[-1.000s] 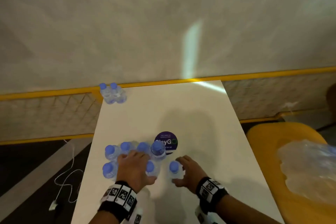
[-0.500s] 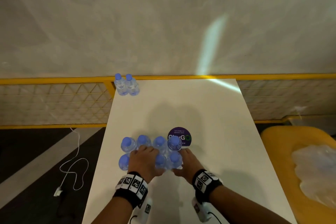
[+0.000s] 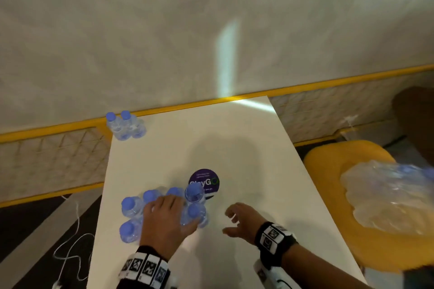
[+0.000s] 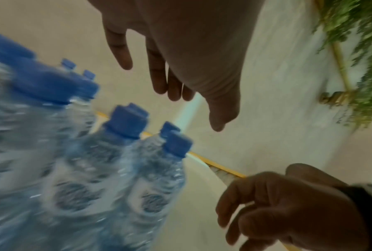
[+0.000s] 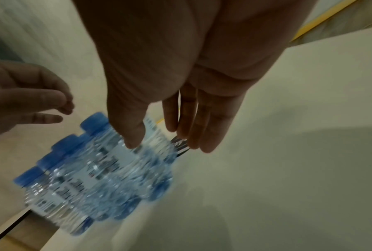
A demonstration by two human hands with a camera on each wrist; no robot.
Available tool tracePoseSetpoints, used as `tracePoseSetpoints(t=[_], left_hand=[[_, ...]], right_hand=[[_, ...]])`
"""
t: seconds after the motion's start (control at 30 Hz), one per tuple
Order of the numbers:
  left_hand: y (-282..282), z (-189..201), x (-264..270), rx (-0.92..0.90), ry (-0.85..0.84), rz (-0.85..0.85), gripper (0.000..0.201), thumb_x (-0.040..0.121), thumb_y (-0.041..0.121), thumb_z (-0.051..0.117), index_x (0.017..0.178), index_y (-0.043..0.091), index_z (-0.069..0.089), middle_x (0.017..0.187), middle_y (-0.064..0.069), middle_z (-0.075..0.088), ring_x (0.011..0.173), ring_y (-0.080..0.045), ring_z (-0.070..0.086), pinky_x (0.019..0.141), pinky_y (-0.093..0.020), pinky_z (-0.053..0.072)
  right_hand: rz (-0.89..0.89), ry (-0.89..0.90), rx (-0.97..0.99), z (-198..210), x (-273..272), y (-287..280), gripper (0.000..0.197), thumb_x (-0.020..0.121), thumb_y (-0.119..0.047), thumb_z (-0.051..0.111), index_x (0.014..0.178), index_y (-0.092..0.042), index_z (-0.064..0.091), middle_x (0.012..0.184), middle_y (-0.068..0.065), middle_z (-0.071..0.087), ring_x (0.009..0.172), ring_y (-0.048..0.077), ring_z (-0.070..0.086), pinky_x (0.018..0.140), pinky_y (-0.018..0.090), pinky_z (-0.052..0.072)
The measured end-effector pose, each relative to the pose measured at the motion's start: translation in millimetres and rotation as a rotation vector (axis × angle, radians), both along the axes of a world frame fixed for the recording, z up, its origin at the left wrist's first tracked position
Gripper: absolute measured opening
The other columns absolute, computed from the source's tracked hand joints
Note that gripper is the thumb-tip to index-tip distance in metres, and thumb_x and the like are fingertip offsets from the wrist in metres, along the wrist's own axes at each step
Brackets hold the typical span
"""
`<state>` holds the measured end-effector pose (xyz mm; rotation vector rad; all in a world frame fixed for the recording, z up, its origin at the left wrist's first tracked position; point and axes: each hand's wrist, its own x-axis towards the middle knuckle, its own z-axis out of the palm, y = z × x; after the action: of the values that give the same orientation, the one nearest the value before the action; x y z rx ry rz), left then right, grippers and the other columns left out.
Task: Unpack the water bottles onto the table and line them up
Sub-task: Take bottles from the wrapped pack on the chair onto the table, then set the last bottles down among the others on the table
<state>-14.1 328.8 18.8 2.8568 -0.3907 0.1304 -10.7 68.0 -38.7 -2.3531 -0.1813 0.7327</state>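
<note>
Resting my left hand [image 3: 165, 220] flat, fingers straight, over the cluster of water bottles [image 3: 162, 211] on the near-left of the table [image 3: 234, 148], I hover my right hand [image 3: 242, 223] beside it, loosely curled, holding nothing. 2 more bottles [image 3: 125, 125] stand at the far-left corner.
</note>
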Motion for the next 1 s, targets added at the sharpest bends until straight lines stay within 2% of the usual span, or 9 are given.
tracePoseSetpoints(t=[0.1, 0.3, 0.4, 0.53, 0.67, 0.73, 0.83, 0.9, 1.0], left_hand=[[-45.5, 5.4, 10.1, -0.093, -0.056, -0.218, 0.028, 0.082, 0.052, 0.063, 0.069, 0.027, 0.060, 0.067, 0.008, 0.057, 0.064, -0.019, 0.059, 0.059, -0.038, 0.043], [-187.0, 13.9, 25.7, -0.113, 0.204, -0.610, 0.027, 0.089, 0.051, 0.061, 0.078, 0.026, 0.058, 0.078, 0.009, 0.058, 0.073, -0.012, 0.057, 0.060, -0.030, 0.047], [-265.3, 14.6, 30.4, -0.011, 0.427, -0.733, 0.034, 0.088, 0.060, 0.054, 0.090, 0.027, 0.062, 0.090, 0.009, 0.064, 0.083, -0.011, 0.060, 0.069, -0.030, 0.051], [-380.5, -1.0, 23.9, -0.055, 0.688, -0.814, 0.046, 0.084, 0.063, 0.064, 0.112, 0.026, 0.068, 0.111, 0.007, 0.069, 0.098, -0.010, 0.063, 0.085, -0.035, 0.056], [-477.7, -24.3, 4.6, -0.107, 0.906, -0.803, 0.067, 0.085, 0.054, 0.073, 0.143, 0.029, 0.050, 0.139, 0.003, 0.059, 0.122, -0.016, 0.058, 0.103, -0.038, 0.051], [-520.2, -29.7, -3.9, -0.155, 0.995, -0.753, 0.076, 0.087, 0.043, 0.076, 0.151, 0.030, 0.037, 0.146, 0.004, 0.050, 0.129, -0.018, 0.053, 0.105, -0.037, 0.048], [-572.5, -47.0, -6.6, -0.268, 0.940, -0.630, 0.026, 0.092, 0.032, 0.070, 0.117, 0.026, 0.062, 0.112, 0.002, 0.069, 0.094, -0.015, 0.065, 0.088, -0.038, 0.057], [-596.7, -59.0, -2.4, -0.144, 0.863, -0.530, 0.012, 0.096, 0.032, 0.062, 0.100, 0.023, 0.069, 0.103, -0.004, 0.074, 0.081, -0.015, 0.063, 0.086, -0.039, 0.058], [-620.5, -65.6, 10.3, 0.017, 0.840, -0.433, 0.021, 0.102, 0.032, 0.055, 0.081, 0.031, 0.053, 0.115, -0.010, 0.071, 0.104, -0.030, 0.067, 0.093, -0.038, 0.054]], right_hand=[[-0.072, 0.001, -0.032, 1.9, -21.3, -69.1, 0.032, 0.080, -0.048, 0.070, 0.101, -0.024, 0.064, 0.089, -0.013, 0.055, 0.079, 0.005, 0.058, 0.081, 0.029, 0.054], [-0.386, 0.060, -0.113, 9.7, -84.6, -230.3, 0.011, 0.088, -0.035, 0.063, 0.084, -0.025, 0.067, 0.088, -0.008, 0.067, 0.080, 0.010, 0.060, 0.075, 0.029, 0.051], [-0.690, 0.034, -0.120, 8.8, -109.8, -306.8, 0.016, 0.086, -0.026, 0.065, 0.071, -0.021, 0.059, 0.071, -0.005, 0.062, 0.069, 0.018, 0.058, 0.061, 0.032, 0.044], [-1.040, -0.075, -0.068, 8.4, -125.9, -395.0, 0.003, 0.087, -0.019, 0.069, 0.090, -0.020, 0.067, 0.088, -0.006, 0.068, 0.082, 0.013, 0.065, 0.074, 0.032, 0.053], [-1.081, -0.089, -0.210, -4.9, -107.4, -455.3, 0.015, 0.084, -0.016, 0.073, 0.096, -0.018, 0.064, 0.089, -0.002, 0.068, 0.081, 0.016, 0.066, 0.072, 0.030, 0.053], [-1.125, 0.045, 0.002, -18.8, -86.0, -474.2, 0.018, 0.081, -0.009, 0.072, 0.098, -0.016, 0.069, 0.095, 0.007, 0.072, 0.090, 0.024, 0.068, 0.080, 0.030, 0.053], [-1.029, 0.105, -0.167, -18.7, -73.7, -489.1, 0.068, 0.090, -0.003, 0.058, 0.149, -0.019, 0.029, 0.158, 0.004, 0.028, 0.134, 0.027, 0.041, 0.101, 0.032, 0.040], [-0.923, 0.209, -0.248, -10.5, -78.8, -488.5, 0.099, 0.087, 0.005, 0.056, 0.153, -0.029, -0.008, 0.162, 0.000, -0.008, 0.136, 0.029, 0.037, 0.094, 0.032, 0.044], [-0.893, 0.380, -0.222, -12.4, -72.9, -497.6, 0.101, 0.089, -0.001, 0.060, 0.151, -0.034, -0.013, 0.160, 0.012, 0.020, 0.116, 0.032, 0.057, 0.089, 0.033, 0.052]])
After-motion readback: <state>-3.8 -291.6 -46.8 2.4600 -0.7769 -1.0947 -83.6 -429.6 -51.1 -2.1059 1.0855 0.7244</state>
